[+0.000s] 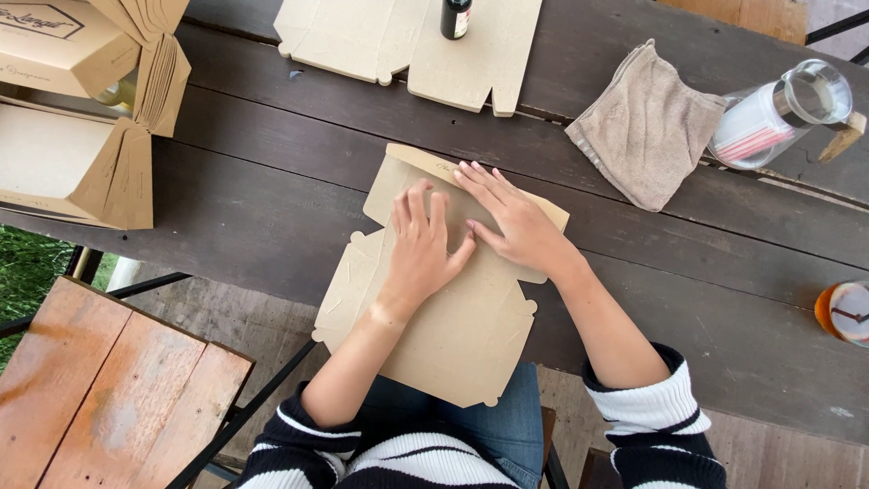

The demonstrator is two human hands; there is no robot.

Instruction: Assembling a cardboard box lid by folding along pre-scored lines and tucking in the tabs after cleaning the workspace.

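Observation:
A flat tan cardboard box blank [457, 330] lies at the near edge of a dark wooden table [262, 172], part of it overhanging my lap. Its far flap is folded over. My left hand [421, 249] presses flat on the fold with fingers spread. My right hand [511, 222] lies beside it, fingers pointing left along the folded flap, pressing it down too. Neither hand grips anything.
Another flat cardboard blank [362, 36] lies at the far edge with a dark small bottle [455, 16] on it. Folded boxes [68, 109] stack at far left. A beige cloth [647, 127], a glass jar [778, 109] and an orange-rimmed cup [846, 312] sit on the right. A wooden bench [109, 389] stands lower left.

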